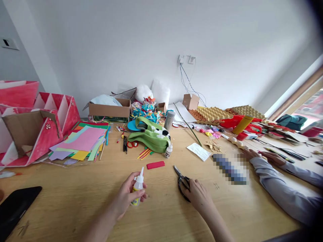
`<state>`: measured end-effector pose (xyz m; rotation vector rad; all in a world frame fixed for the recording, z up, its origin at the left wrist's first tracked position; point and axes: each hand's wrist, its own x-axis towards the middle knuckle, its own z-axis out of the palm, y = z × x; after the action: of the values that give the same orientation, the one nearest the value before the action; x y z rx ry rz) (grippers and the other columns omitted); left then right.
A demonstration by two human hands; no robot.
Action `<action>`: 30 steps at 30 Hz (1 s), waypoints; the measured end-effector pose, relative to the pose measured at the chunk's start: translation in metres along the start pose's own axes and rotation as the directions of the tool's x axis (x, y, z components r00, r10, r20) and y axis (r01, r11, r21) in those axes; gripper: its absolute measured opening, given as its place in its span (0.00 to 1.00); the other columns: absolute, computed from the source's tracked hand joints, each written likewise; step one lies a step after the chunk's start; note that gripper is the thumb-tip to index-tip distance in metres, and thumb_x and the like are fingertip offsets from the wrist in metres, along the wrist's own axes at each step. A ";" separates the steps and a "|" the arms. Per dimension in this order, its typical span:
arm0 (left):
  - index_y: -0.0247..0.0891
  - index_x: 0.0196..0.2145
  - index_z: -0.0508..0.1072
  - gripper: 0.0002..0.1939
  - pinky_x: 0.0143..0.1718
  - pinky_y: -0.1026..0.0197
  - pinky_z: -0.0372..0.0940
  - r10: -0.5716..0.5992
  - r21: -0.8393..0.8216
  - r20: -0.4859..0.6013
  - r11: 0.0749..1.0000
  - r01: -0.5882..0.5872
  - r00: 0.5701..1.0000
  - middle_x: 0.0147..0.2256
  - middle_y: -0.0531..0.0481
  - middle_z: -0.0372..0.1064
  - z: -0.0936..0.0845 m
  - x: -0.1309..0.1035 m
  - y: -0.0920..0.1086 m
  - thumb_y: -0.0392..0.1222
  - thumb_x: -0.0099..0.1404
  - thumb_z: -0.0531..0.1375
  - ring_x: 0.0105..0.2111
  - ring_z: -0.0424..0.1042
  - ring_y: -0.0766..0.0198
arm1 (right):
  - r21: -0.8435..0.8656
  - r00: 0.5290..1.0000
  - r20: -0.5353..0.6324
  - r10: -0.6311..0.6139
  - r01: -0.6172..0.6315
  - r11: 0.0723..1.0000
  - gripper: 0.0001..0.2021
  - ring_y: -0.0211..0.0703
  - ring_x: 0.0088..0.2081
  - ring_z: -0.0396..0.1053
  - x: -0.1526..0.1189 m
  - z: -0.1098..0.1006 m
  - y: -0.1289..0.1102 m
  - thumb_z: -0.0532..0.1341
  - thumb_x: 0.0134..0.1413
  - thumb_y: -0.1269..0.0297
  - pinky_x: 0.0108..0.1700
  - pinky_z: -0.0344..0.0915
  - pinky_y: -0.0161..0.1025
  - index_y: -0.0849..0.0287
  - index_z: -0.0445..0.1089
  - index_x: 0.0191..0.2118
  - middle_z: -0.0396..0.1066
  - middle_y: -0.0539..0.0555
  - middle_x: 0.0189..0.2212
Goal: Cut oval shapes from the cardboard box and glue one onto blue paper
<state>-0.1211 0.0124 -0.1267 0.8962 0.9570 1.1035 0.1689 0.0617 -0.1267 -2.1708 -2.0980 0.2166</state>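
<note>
My left hand is wrapped round a small clear glue bottle with a yellow label, its white pointed nozzle facing up. To the right, my right hand has its fingers curled on one handle loop of the black-handled scissors. The scissor blades point up and to the left, on or close to the tabletop. Between and beyond both hands lies a folded red strip. Behind that strip stands a small white-capped bottle, against a green knitted bag.
Coloured paper sheets are piled at left beside pink-and-white card structures. A black phone-like slab lies near left. A grey tumbler, a white sheet and egg trays sit farther back. Another person's sleeved arms rest at right.
</note>
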 end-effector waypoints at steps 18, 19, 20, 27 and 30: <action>0.40 0.41 0.70 0.27 0.30 0.61 0.64 0.061 0.058 -0.187 0.997 -0.051 0.981 0.30 0.52 0.69 -0.012 0.003 0.011 0.60 0.51 0.67 0.27 0.68 0.65 | 0.991 0.822 -0.011 -0.569 0.086 0.104 0.28 0.38 0.26 0.62 0.021 0.004 -0.121 0.48 0.58 0.35 0.34 0.62 0.38 0.58 0.64 0.37 0.61 0.48 0.24; 0.39 0.40 0.72 0.26 0.32 0.61 0.64 0.110 0.133 -0.207 0.988 -0.084 0.972 0.29 0.52 0.69 -0.013 0.004 0.011 0.60 0.50 0.67 0.28 0.67 0.65 | 0.991 0.835 -0.003 -0.550 0.075 0.109 0.28 0.37 0.24 0.61 0.021 0.012 -0.125 0.47 0.58 0.35 0.31 0.60 0.37 0.58 0.63 0.36 0.61 0.47 0.22; 0.39 0.38 0.73 0.25 0.33 0.62 0.63 0.149 0.187 -0.221 0.976 -0.108 0.964 0.29 0.52 0.68 -0.014 0.005 0.011 0.59 0.49 0.68 0.29 0.66 0.64 | 0.990 0.851 0.004 -0.525 0.069 0.119 0.29 0.37 0.22 0.60 0.020 0.018 -0.128 0.45 0.59 0.34 0.28 0.58 0.36 0.58 0.63 0.36 0.60 0.47 0.21; 0.42 0.34 0.78 0.11 0.36 0.60 0.62 0.379 0.520 -0.260 0.830 -0.202 0.888 0.31 0.49 0.71 -0.016 0.008 0.007 0.45 0.52 0.69 0.32 0.68 0.58 | 0.875 0.896 0.014 -0.444 0.204 0.438 0.20 0.38 0.23 0.59 0.018 0.012 -0.127 0.63 0.48 0.44 0.27 0.55 0.35 0.55 0.59 0.27 0.60 0.46 0.20; 0.46 0.39 0.79 0.13 0.41 0.57 0.65 0.467 0.662 -0.241 0.720 -0.207 0.851 0.36 0.47 0.75 -0.019 0.006 0.001 0.45 0.54 0.68 0.37 0.72 0.54 | 0.525 0.915 0.040 -0.401 0.323 0.788 0.15 0.42 0.26 0.64 0.015 -0.002 -0.119 0.68 0.43 0.57 0.29 0.54 0.36 0.55 0.61 0.29 0.64 0.48 0.23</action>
<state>-0.1382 0.0207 -0.1329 1.4722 1.5943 1.3461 0.0524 0.0805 -0.1031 -1.4546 -2.1619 0.8139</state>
